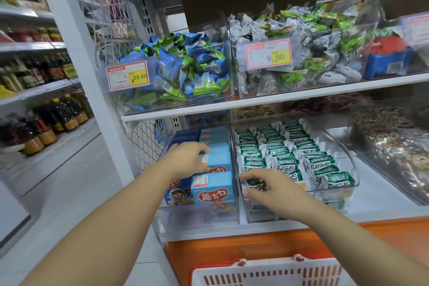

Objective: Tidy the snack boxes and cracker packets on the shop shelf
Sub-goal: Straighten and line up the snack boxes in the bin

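On the lower shelf a clear bin (234,206) holds light blue snack boxes (212,187) in a row, with dark blue boxes (185,136) beside them on the left. My left hand (188,159) grips a light blue box in the middle of that row. To the right, a second clear bin (355,169) is filled with rows of green and white cracker packets (320,161). My right hand (267,187) is at its front left corner, fingers curled around a packet there.
The upper shelf carries clear bins of blue-green wrapped sweets (185,69) and grey-green packets (308,53), each with a price tag. A bin of brown printed packets (394,146) stands at the right. A red and white shopping basket (267,271) sits below. Bottles (46,123) line shelves at left.
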Available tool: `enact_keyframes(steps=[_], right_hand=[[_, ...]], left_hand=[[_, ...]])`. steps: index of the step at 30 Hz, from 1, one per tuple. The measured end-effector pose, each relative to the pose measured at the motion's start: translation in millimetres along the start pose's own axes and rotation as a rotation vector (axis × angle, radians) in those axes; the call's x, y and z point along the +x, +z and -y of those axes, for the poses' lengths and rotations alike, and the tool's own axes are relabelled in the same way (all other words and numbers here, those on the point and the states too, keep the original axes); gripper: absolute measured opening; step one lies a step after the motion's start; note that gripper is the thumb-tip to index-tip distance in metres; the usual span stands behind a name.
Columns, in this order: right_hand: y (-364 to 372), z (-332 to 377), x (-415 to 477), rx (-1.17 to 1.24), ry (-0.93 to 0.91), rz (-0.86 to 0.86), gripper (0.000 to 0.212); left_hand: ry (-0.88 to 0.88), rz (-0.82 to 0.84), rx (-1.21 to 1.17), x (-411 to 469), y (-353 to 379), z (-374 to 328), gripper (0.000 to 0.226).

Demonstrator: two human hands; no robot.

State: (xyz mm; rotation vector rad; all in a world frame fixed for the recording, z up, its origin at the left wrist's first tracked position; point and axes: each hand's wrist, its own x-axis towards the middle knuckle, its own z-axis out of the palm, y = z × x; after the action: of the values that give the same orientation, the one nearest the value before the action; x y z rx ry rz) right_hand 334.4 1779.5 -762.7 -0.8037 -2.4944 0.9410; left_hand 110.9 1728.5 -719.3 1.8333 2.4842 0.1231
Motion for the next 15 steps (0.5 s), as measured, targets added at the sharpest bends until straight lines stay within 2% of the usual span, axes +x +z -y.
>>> enact_keyframes(steps=[2,9,12,15], right_hand=[[-3,1,1,0.024,-0.002,-0.051,0.036],[-18,24,-12,0.074,-0.073,-0.227,0.044],[-26,33,-25,0.047,-0.118,-0.259,0.058],[-32,35,-41,0.032,-0.143,-0.287,0.068]], left_hand=[[0.008,-0.098,-0.076,-12,-9,0,0.046],[0.177,-0.507,-0.067,-90,-36,-11,0.039],[0.238,-0.591,-0.234,-119,-43,-17,0.038],[0.272,-0.572,-0.492,-143,-44,-30,0.042]])
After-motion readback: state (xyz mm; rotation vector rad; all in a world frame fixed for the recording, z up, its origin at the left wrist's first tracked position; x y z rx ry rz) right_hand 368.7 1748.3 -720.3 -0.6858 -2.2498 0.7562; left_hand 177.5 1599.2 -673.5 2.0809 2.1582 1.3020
